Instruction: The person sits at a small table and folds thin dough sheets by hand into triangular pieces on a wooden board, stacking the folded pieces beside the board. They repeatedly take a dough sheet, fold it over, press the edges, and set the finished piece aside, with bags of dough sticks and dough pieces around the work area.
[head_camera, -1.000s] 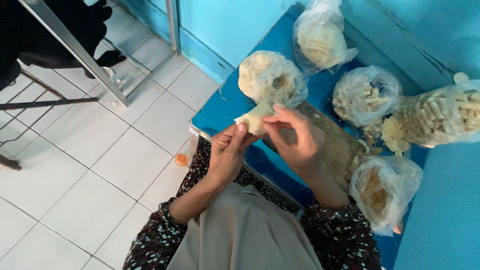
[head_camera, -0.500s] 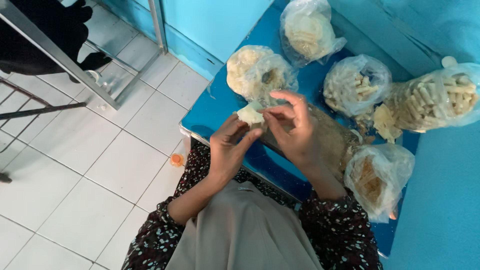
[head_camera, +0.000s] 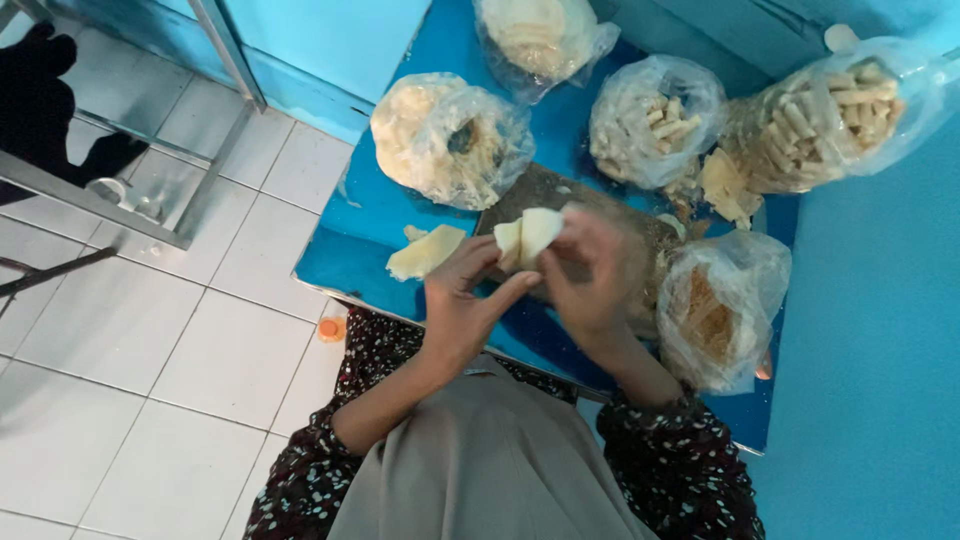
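Two hands meet over the table's near edge, both pinching one pale wrapper (head_camera: 528, 238) between them. Left hand (head_camera: 462, 300) has thumb & fingers closed on its lower edge; right hand (head_camera: 590, 270) curls over the far side, fingertips pressed on the sheet. Wrapper is off the table, just above the dark board (head_camera: 540, 190).

Handling, as a judgement: wrapper looks thin, light, limp — folds on itself, prob. tears easily & may stick to fingers. Best held by the edges w/ light fingertip pinches, not squeezed mid-sheet.

A 2nd pale piece (head_camera: 425, 252) lies flat on the table just left of the hands, not touched.

Table (head_camera: 360, 215) is glossy blue, reflective, looks smooth & slick. Five clear bags sit round the board: one w/ a pale stack (head_camera: 450, 140) at left, one at the far edge (head_camera: 540, 35), two of stick-like rolls (head_camera: 655, 120) (head_camera: 840, 115) at right, one w/ brownish filling (head_camera: 715, 310) near the right hand. Loose pale scraps (head_camera: 725, 185) lie between the roll bags.

Room: white tiled floor (head_camera: 130, 330), a small orange cap (head_camera: 331, 328) on it under the table edge, metal frame legs (head_camera: 215, 100) top left, light-blue wall. Person wears a dark dotted sleeve (head_camera: 680, 470).
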